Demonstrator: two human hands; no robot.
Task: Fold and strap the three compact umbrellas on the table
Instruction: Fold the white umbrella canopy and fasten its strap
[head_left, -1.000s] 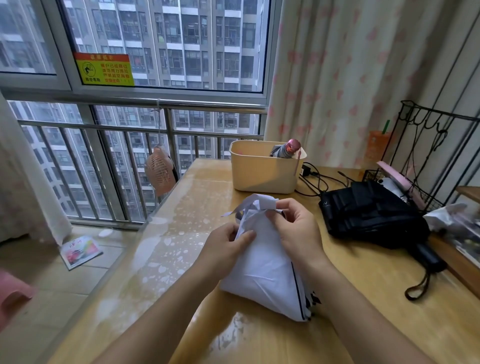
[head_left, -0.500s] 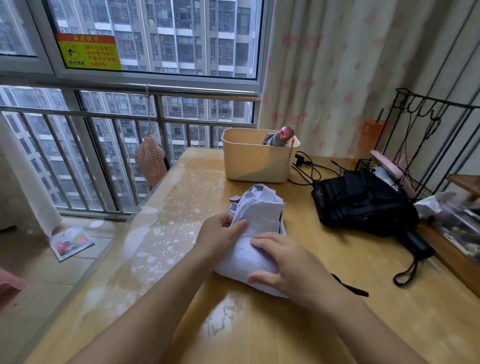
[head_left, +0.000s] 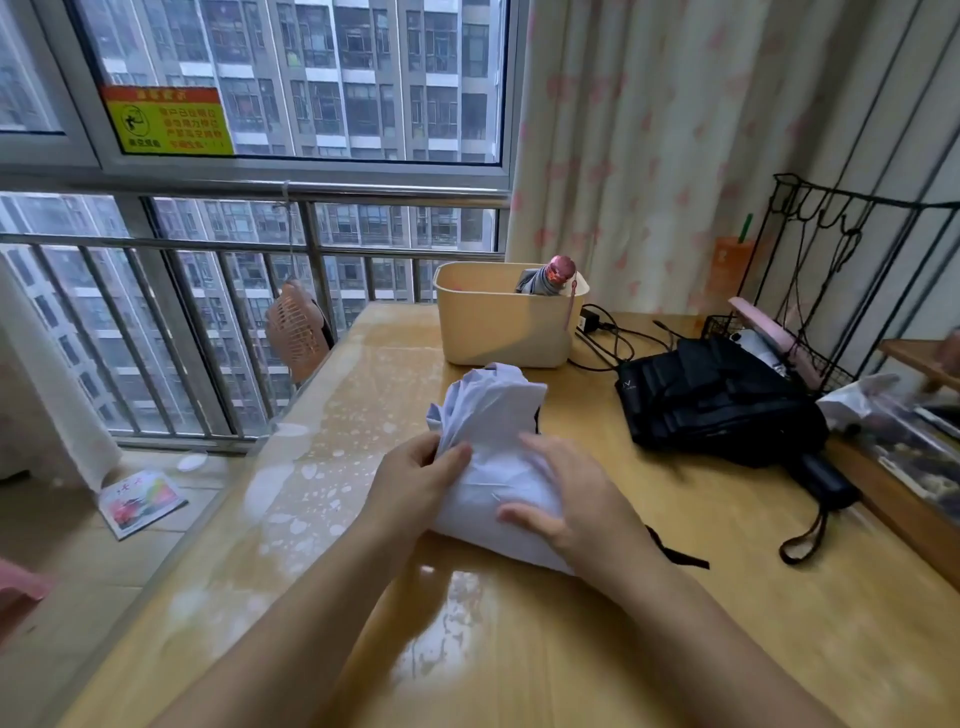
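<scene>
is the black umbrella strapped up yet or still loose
Still loose: the black umbrella lies with its canopy folds bulging wide, no strap visible round them.

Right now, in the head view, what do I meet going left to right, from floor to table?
Colourful printed booklet on the floor → peach slatted plastic fan at the railing → white fabric compact umbrella → black folded compact umbrella.
</scene>
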